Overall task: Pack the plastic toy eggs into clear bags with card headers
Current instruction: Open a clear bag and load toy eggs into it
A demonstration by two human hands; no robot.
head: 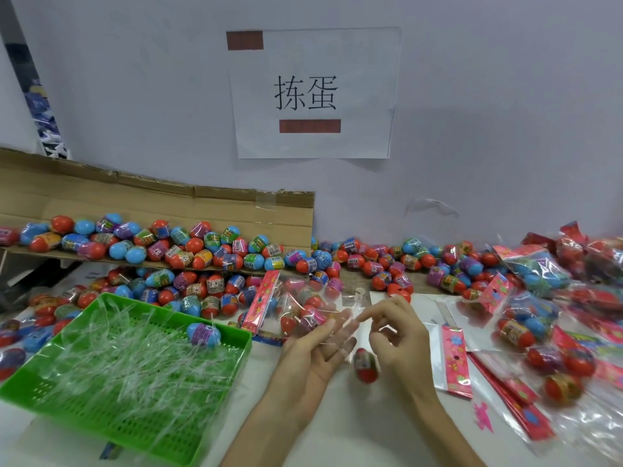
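Head view: right of the green tray (111, 429) we hold our left hand (317, 348) released, fingers straight. Farther right, our right hand (397, 335) curls; we cannot tell what it grasps. One egg (365, 365) lies right of the tray, a filled bag (303, 308) beyond its far corner.

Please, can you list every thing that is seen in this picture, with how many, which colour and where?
Loose eggs: many, red and blue with coloured wraps, across the back.
Cardboard sheet: one, brown, back left.
Tray: one, green, front left.
Clear strips: many, transparent, in the tray.
Tray egg: one, blue with a purple wrap, at the tray's far corner.
Filled bags: several, clear with pink headers, right.
Empty bags: a few, clear with pink headers, right of the hands.
Centre bag: one, clear, holds eggs, behind the hands.
Single egg: one, red, under the hands.
Paper sign: one, white, above.
Left hand: fingers straight, centre.
Right hand: fingers curled, beside it.
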